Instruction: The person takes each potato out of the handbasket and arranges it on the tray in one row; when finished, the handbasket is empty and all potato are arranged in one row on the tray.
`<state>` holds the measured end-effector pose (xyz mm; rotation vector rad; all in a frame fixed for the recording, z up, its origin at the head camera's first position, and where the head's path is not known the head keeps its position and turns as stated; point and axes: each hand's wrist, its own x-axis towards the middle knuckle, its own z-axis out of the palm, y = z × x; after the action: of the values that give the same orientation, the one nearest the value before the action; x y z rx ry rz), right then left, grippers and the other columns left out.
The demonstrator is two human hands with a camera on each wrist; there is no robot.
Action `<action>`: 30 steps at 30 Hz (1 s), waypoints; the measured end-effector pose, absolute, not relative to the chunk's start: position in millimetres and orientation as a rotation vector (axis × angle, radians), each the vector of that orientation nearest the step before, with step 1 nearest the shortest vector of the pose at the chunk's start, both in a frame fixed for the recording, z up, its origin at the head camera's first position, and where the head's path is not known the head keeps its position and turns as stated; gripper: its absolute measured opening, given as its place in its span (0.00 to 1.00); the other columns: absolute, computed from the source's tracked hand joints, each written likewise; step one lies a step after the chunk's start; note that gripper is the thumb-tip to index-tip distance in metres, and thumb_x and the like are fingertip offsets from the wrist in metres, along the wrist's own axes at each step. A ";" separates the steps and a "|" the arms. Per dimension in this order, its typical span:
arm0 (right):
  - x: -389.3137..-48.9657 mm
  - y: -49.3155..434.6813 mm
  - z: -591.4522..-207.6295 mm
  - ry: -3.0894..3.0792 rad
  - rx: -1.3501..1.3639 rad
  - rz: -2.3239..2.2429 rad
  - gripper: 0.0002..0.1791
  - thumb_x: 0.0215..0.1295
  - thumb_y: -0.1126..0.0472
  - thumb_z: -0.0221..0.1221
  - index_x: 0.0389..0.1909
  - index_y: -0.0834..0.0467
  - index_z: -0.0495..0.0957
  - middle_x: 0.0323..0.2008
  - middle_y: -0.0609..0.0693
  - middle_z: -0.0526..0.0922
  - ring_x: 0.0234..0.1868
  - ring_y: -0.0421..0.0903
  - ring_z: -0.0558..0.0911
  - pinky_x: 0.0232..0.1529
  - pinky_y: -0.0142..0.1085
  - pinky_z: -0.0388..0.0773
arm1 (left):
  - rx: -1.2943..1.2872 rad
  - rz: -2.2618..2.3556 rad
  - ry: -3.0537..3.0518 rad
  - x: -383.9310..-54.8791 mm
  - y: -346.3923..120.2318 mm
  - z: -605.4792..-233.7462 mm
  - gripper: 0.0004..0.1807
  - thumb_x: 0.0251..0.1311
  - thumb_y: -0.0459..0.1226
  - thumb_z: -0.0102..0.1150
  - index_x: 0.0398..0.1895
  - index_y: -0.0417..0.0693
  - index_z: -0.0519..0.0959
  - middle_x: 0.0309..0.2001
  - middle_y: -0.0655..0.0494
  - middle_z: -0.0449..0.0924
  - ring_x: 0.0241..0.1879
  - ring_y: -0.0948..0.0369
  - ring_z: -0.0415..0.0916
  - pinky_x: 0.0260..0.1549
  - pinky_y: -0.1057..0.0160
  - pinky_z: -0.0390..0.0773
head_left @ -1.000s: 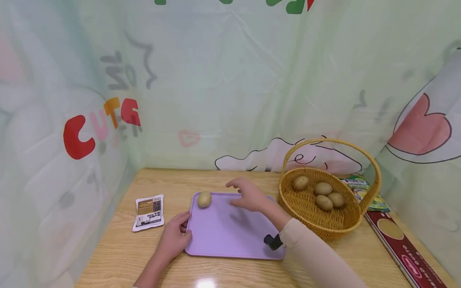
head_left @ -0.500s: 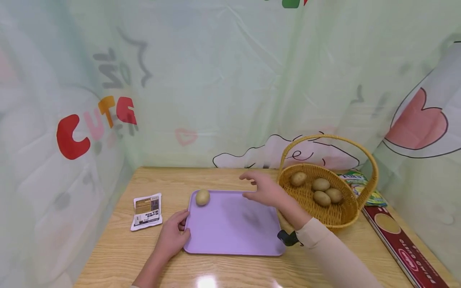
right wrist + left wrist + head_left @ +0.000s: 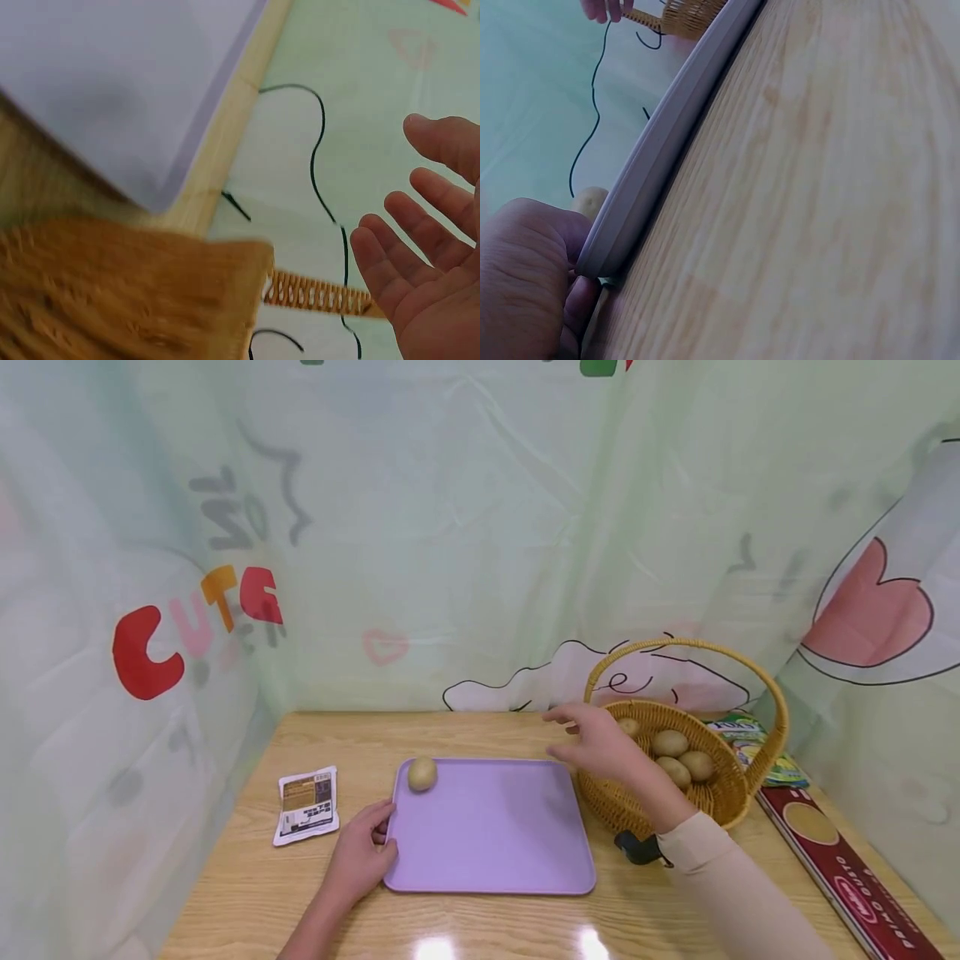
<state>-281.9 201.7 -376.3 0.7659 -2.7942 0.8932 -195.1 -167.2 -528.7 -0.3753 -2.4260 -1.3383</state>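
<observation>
My left hand (image 3: 363,852) holds the left edge of the lilac tray (image 3: 487,835) between thumb and fingers; the left wrist view shows the tray's rim (image 3: 656,150) in its grip. One potato (image 3: 422,773) sits in the tray's back left corner. My right hand (image 3: 603,743) is raised at the left side of the wicker basket (image 3: 609,803), its fingers spread and nothing in them. Several potatoes (image 3: 670,743) lie inside the basket, one partly hidden behind that hand. In the right wrist view the right palm (image 3: 442,315) is bare beside the basket's handle (image 3: 319,292).
A white and brown packet (image 3: 307,806) lies on the wooden table (image 3: 360,735) left of the tray. Right of the basket are a green packet (image 3: 738,727) and a long dark red box (image 3: 847,877). A printed curtain (image 3: 465,543) hangs behind and at the sides.
My right hand has moved right, from over the tray to the basket's left side, with its fingers still apart. The left hand stays at the tray's edge, and the potato keeps its corner.
</observation>
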 end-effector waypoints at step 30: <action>-338.8 279.1 -379.6 -3.091 0.432 0.568 0.24 0.58 0.58 0.65 0.52 0.67 0.75 0.49 0.65 0.79 0.47 0.59 0.77 0.49 0.55 0.75 | -0.348 -1.340 -2.440 -197.8 -166.5 -529.2 0.28 0.40 0.19 0.60 0.52 0.27 0.78 0.51 0.40 0.79 0.34 0.59 0.77 0.32 0.68 0.82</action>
<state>-338.8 279.1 -379.6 0.4321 -3.0915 0.5676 -197.8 -166.5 -529.2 -0.3478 -2.4404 -1.3395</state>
